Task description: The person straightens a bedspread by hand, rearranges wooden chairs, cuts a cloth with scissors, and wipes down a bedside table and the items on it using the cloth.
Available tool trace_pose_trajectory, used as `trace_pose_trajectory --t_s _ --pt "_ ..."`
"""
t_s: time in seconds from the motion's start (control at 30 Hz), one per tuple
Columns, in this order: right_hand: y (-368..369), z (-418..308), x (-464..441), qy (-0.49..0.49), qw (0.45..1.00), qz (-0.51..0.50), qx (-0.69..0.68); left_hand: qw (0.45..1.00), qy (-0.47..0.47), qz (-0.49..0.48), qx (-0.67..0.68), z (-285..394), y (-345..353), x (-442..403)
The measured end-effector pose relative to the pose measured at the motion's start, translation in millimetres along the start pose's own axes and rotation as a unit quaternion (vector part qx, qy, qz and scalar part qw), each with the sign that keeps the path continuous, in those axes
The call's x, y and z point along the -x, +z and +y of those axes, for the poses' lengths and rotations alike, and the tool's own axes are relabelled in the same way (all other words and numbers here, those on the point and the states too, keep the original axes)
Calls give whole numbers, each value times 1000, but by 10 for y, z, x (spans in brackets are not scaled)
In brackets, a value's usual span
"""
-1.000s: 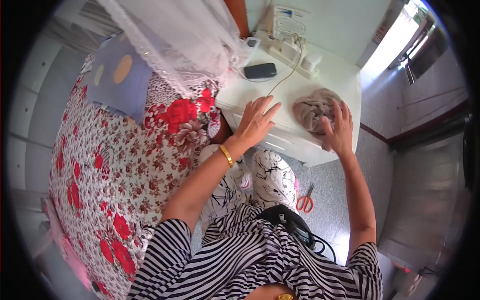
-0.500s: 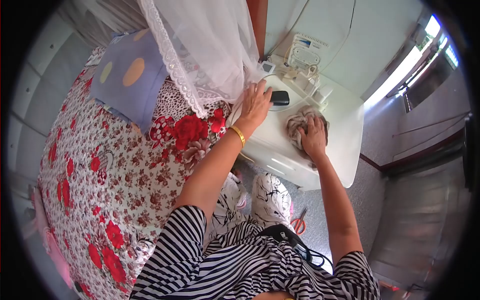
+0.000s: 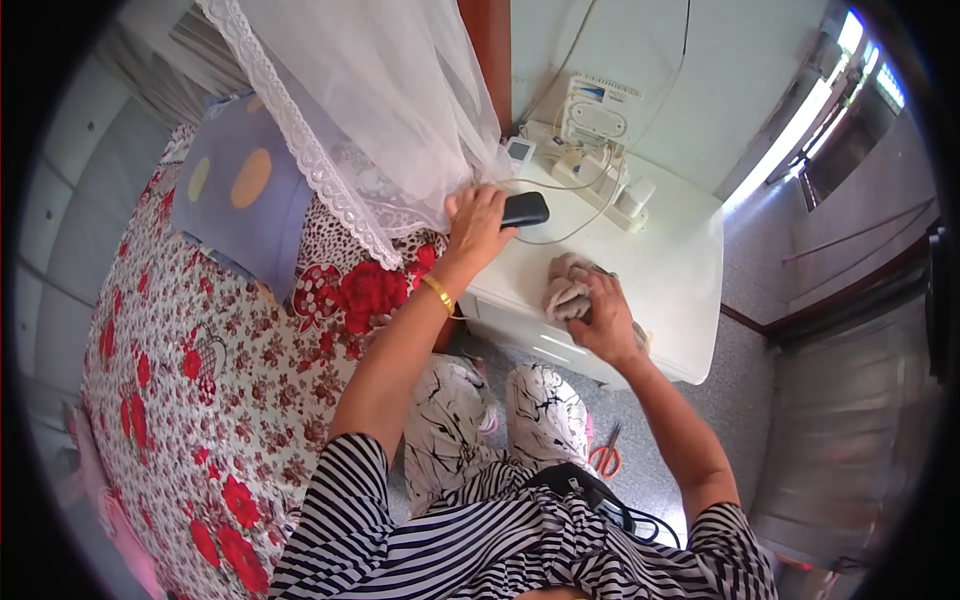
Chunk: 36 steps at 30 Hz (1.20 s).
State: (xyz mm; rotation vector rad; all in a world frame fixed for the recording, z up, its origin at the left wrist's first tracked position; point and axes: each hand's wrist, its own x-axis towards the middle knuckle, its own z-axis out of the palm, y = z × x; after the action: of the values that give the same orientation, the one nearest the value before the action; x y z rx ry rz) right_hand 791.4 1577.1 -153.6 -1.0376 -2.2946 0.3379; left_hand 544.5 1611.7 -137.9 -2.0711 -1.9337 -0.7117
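The right hand (image 3: pixel 605 320) is curled over a bunched grey-beige cloth (image 3: pixel 568 290), thumb on the near side and fingers over the top, at the front part of the white desk (image 3: pixel 670 270). Handling that cloth against the desk top looks like the step in hand. The left hand (image 3: pixel 478 235) is partly bent at the near-left end of a black case (image 3: pixel 528 209), touching it; its fingers hide that end, so I cannot tell whether they grip it or merely rest there. The cloth lies under the right hand, well apart from the left, with the case nearer the wall. Moving the cloth calls for a firm hold on its folds, and working farther back calls for care around the looped cable (image 3: pixel 590 222) and power strip (image 3: pixel 622 212).
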Motion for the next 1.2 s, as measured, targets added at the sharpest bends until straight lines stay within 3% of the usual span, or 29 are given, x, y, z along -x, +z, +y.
trace_pose_trajectory --t_s 0.07,0.1,0.13,0.2,0.3,0.37,0.4,0.5,0.63,0.7,0.77,0.87,0.93,0.97,1.03,1.07,1.13,1.2 --pt "89 186 -164 143 943 -39 -299 1000 -23 18 6 -133 -43 37" --pt "-181 -84 -376 175 924 -35 -339 996 -44 60 54 -196 -30 53" --pt "-211 -99 -546 210 929 -42 -301 987 -64 103 102 -246 -24 64" --pt "102 188 -838 24 991 40 -128 984 -58 122 114 -280 -81 62" --pt "472 415 -1339 -41 992 13 -118 964 -71 144 210 -370 -18 57" --pt "677 522 -1593 -105 991 -67 -50 953 -70 162 248 -362 -49 71" --pt "704 527 -1681 -101 991 -67 -53 954 -70 157 248 -352 -90 77" --pt "635 462 -1767 -56 972 -225 -26 967 -85 161 179 -322 -218 93" --pt "302 180 -1274 -62 978 -182 -81 945 -92 156 271 -372 -84 102" --pt "141 273 -905 -82 980 -176 -42 937 -80 163 299 -365 -44 106" --pt "-241 298 -463 -41 977 -209 -18 941 -74 165 286 -338 -71 133" --pt "-959 394 353 99 975 -188 67 951 -54 171 251 -339 -129 151" --pt "-1345 910 981 183 968 -92 143 956 -35 172 233 -325 -144 160" --pt "-1643 1193 1173 245 947 -138 154 959 -46 164 228 -312 -148 152" --pt "-2004 1316 1496 406 822 -131 378 961 -77 150 218 -243 -167 173" --pt "-2066 1314 1575 405 821 -125 383 960 -76 156 221 -210 -181 158" --pt "-2146 1241 1645 365 876 46 312 963 -78 165 199 -175 -169 192" --pt "-1986 1127 1446 244 934 82 248 965 -74 155 200 -161 -167 212"
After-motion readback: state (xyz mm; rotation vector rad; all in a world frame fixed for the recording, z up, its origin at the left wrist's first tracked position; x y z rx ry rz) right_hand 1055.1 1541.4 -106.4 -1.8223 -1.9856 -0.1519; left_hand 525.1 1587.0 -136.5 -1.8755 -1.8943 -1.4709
